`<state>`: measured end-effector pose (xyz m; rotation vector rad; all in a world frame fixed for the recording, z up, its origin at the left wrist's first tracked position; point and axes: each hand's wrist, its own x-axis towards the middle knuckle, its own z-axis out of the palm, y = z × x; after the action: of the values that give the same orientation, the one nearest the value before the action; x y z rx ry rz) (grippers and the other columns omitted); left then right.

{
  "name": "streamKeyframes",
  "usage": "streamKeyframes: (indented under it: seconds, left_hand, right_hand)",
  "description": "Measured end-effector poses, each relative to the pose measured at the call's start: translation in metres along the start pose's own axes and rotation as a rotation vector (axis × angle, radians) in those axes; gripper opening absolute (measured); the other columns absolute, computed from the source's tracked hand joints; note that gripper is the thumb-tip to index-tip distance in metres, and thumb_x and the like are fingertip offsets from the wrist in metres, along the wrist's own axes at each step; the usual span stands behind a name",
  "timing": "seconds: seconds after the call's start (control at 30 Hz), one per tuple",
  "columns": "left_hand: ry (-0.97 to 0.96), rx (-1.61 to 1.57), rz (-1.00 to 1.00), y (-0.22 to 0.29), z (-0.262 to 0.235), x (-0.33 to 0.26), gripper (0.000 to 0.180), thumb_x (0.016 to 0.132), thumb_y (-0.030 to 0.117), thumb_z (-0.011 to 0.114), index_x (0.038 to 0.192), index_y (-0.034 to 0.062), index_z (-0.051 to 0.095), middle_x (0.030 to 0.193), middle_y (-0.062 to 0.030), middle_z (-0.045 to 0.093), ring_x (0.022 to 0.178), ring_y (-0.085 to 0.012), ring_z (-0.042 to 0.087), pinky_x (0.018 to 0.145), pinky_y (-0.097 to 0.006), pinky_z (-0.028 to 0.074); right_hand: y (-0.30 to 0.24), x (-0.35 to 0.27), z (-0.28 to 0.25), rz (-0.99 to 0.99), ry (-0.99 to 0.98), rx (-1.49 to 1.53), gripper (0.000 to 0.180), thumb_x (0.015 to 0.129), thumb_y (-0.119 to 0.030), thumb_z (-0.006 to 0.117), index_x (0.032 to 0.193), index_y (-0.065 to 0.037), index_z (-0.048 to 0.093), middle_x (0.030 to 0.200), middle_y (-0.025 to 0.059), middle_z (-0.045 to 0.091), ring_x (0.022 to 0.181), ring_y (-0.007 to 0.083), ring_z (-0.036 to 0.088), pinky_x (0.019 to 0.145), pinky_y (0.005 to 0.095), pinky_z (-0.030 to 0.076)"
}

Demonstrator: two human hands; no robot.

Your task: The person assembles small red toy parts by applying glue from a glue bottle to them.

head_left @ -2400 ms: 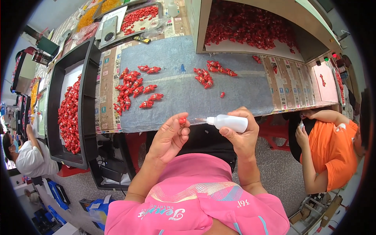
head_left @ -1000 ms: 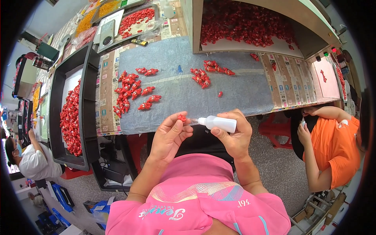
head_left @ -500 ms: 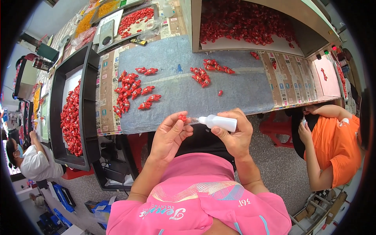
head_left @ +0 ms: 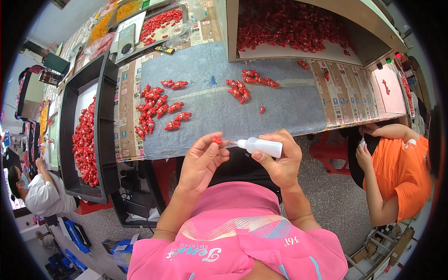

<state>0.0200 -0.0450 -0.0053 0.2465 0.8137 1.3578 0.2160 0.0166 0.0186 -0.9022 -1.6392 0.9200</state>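
Clock read from the held piece, 12 straight ahead of the wearer. Pink shirt at 6, nearest. Left hand grasps one red piece in a pinch, thumb against fingertips, above the gap at the table's near edge; the other fingers curl loosely beneath. Right hand is clenched round a white bottle at 3, lying nearly level, its thin clear nozzle aimed at 9 and reaching the piece; whether the tip touches, cannot tell. Piece looks small, light, stiff and glossy, so probably slippery if wet; best held by its sides, fingertips clear of the nozzle. Bottle seems light and soft-walled, likely to give under a squeeze; best held round the body, with the slender nozzle judged the fragile part. Beyond, a blue mat: large cluster of similar red pieces at 10, smaller group at 1, lone piece at 2. Black tray at 9, heaped red on white lining. Farther off, metal tray at 11, more red; pale box at 1, red pile inside. Co-worker in orange at 3; another in white between 8 and 9.
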Motion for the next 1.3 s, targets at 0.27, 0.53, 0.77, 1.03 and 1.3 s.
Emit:
streamKeyframes:
  seconds: [0.27, 0.53, 0.77, 1.03, 1.3]
  left_hand:
    - [-0.019, 0.001, -0.002, -0.0004, -0.0017, 0.0001, 0.027, 0.093, 0.011, 0.057, 0.119, 0.0039, 0.056, 0.105, -0.0084, 0.064, 0.086, -0.0164, 0.064, 0.079, -0.030, 0.054]
    - [-0.012, 0.013, 0.001, -0.0010, -0.0024, 0.0005, 0.027, 0.094, 0.010, 0.053, 0.121, 0.0031, 0.055, 0.106, -0.0105, 0.063, 0.085, -0.0177, 0.065, 0.077, -0.030, 0.056]
    - [0.000, 0.036, -0.004, -0.0002, -0.0017, 0.0003, 0.027, 0.094, 0.010, 0.053, 0.121, 0.0031, 0.054, 0.106, -0.0107, 0.063, 0.086, -0.0177, 0.065, 0.078, -0.030, 0.056]
    - [-0.011, 0.043, -0.003, -0.0001, -0.0030, 0.0008, 0.027, 0.095, 0.011, 0.053, 0.121, 0.0035, 0.055, 0.107, -0.0109, 0.063, 0.087, -0.0175, 0.065, 0.078, -0.030, 0.056]
    - [-0.020, 0.050, -0.014, 0.0018, -0.0016, 0.0002, 0.028, 0.094, 0.011, 0.055, 0.121, 0.0029, 0.055, 0.107, -0.0101, 0.063, 0.087, -0.0155, 0.064, 0.080, -0.029, 0.054]
  right_hand:
    - [-0.0002, -0.0025, -0.0019, -0.022, -0.027, -0.004, 0.036, 0.070, -0.021, 0.083, 0.094, -0.002, 0.065, 0.083, 0.0057, 0.061, 0.073, 0.0142, 0.056, 0.062, 0.0259, 0.044]
    - [-0.0018, -0.0037, -0.0015, -0.017, -0.036, 0.007, 0.036, 0.070, -0.021, 0.083, 0.095, -0.002, 0.064, 0.085, 0.0062, 0.062, 0.074, 0.0146, 0.056, 0.063, 0.0261, 0.045]
    - [-0.0022, -0.0038, -0.0004, -0.008, -0.041, 0.006, 0.036, 0.070, -0.020, 0.083, 0.095, -0.002, 0.064, 0.085, 0.0061, 0.062, 0.075, 0.0152, 0.057, 0.064, 0.0268, 0.045]
    - [-0.0032, -0.0019, 0.0018, -0.006, -0.018, 0.013, 0.034, 0.068, -0.018, 0.084, 0.094, -0.004, 0.066, 0.081, 0.0064, 0.064, 0.072, 0.0168, 0.059, 0.062, 0.0276, 0.046]
    - [-0.0029, -0.0012, 0.0025, -0.003, -0.020, 0.021, 0.034, 0.068, -0.016, 0.084, 0.094, -0.003, 0.066, 0.082, 0.0068, 0.065, 0.072, 0.0168, 0.059, 0.062, 0.0277, 0.047]
